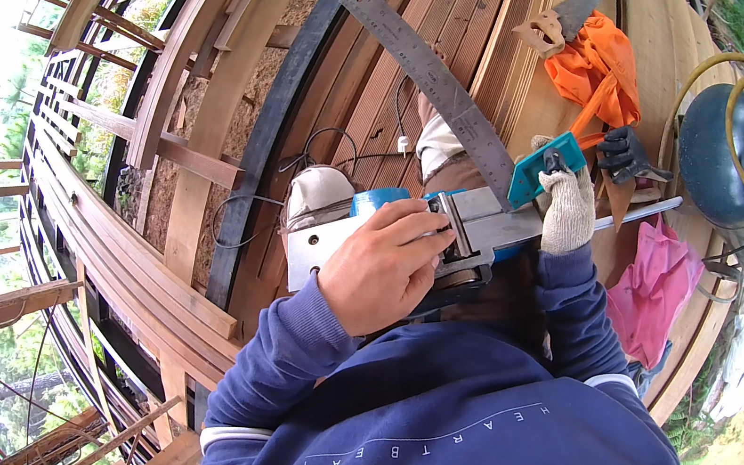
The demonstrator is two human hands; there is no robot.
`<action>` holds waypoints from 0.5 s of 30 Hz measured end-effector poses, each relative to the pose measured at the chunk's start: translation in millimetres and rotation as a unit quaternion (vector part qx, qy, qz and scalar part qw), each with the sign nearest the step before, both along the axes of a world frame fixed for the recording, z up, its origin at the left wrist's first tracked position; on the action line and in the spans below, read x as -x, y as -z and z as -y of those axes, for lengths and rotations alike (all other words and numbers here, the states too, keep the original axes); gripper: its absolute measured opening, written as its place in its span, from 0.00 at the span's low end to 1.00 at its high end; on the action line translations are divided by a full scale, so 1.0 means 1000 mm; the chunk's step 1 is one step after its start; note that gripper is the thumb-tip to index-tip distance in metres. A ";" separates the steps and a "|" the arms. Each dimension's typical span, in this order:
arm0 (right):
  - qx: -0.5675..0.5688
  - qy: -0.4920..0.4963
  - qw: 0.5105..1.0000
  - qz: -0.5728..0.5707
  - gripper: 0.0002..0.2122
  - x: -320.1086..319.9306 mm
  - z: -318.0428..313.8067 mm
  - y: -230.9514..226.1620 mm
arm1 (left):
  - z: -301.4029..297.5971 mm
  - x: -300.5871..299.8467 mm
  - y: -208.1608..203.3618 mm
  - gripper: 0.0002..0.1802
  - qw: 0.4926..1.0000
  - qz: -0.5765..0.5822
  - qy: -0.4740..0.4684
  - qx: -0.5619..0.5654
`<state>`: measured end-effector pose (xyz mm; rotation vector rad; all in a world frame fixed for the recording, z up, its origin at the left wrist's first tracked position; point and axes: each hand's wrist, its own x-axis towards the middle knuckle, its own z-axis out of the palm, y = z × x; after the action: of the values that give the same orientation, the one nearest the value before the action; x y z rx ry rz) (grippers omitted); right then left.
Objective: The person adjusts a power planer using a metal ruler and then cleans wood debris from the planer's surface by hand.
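An electric planer (323,240) with a pale metal sole and blue body lies across my lap, its sole facing up. My bare left hand (387,258) is closed over it, fingers bent near the slot in the middle of the sole. In a white knitted glove, my right hand (568,208) grips the teal handle of a try square (448,100). The square's long steel blade slants away to the far left. Its handle end is beside the planer's metal plate. What lies under the planer is mostly hidden.
Reddish deck boards (373,90) run ahead, with a black beam (303,80) and open framing (205,133) to the left. On the right are a handsaw (563,23), orange cloth (601,70), black glove (628,154), pink cloth (654,287), and dark tank (732,140) with a yellow hose.
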<state>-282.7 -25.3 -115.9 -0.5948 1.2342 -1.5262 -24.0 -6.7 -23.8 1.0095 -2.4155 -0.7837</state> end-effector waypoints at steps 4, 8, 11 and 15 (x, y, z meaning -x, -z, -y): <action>0.013 -0.004 0.999 -0.044 0.16 0.001 0.001 0.002 | 0.000 -0.001 0.001 0.17 1.000 -0.002 0.005 0.001; 0.044 0.000 0.998 -0.046 0.15 -0.001 0.003 0.006 | 0.001 -0.002 0.003 0.17 0.999 -0.023 -0.032 -0.021; 0.030 0.007 0.999 -0.029 0.15 -0.002 0.004 0.003 | 0.004 0.001 0.001 0.16 0.998 -0.017 -0.053 -0.026; 0.023 -0.001 0.999 -0.023 0.16 0.000 0.004 0.003 | 0.011 0.000 0.001 0.15 0.997 0.013 -0.066 -0.030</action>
<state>-282.6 -29.4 -119.2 -0.6638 1.2360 -1.5510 -24.1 -17.6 -24.4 1.1964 -2.3313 -0.8061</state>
